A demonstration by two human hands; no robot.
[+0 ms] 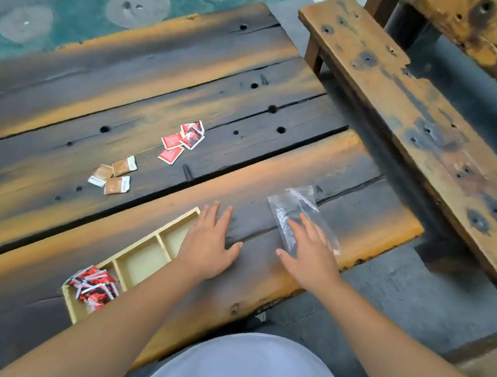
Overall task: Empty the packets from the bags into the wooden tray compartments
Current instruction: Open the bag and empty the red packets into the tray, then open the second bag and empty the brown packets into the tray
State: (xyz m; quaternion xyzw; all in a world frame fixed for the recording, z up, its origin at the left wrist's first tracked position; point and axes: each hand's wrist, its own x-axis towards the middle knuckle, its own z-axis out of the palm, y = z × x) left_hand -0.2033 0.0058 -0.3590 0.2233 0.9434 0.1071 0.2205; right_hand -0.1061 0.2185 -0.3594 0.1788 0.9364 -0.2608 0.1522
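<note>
Packets: red ones (183,138) and brown ones (114,174) are lying loose on the counter (159,93), well beyond the wooden tray (137,251); a red heap (93,286) is filling its nearest compartment.
Left hand (208,244): lying flat, fingers straight, holding nothing, covering the tray's far end.
Right hand (310,251): fingers spread and relaxed, pressing on the clear bag (296,209).
Step, as I judge it: setting the flat, apparently emptied bag aside.
Doing it well: gathering loose packets by colour, one kind per compartment.
Materials: bag is looking thin, glossy, crinkled; packets small, square, flat; tray pale, smooth, divided; counter dark, weathered planks with holes.
</note>
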